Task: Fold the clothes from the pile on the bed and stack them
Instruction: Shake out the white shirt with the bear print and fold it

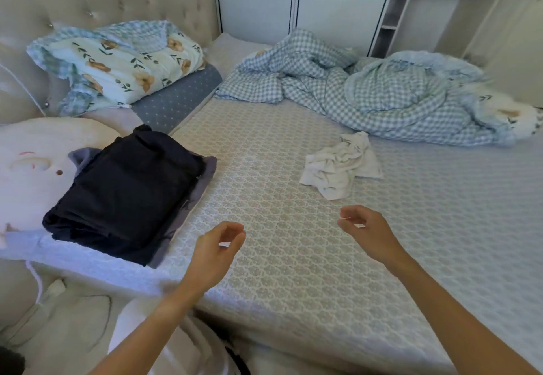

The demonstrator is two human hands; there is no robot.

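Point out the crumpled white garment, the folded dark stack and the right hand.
crumpled white garment (340, 166): head view, middle of the bunched cloth.
folded dark stack (126, 195): head view, top face of the uppermost dark piece.
right hand (368, 232): head view, back of the hand.

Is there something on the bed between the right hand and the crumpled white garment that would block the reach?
Nothing visible does. Only bare patterned mattress lies between the right hand and the white garment. The checked quilt lies behind the garment, not in the way.
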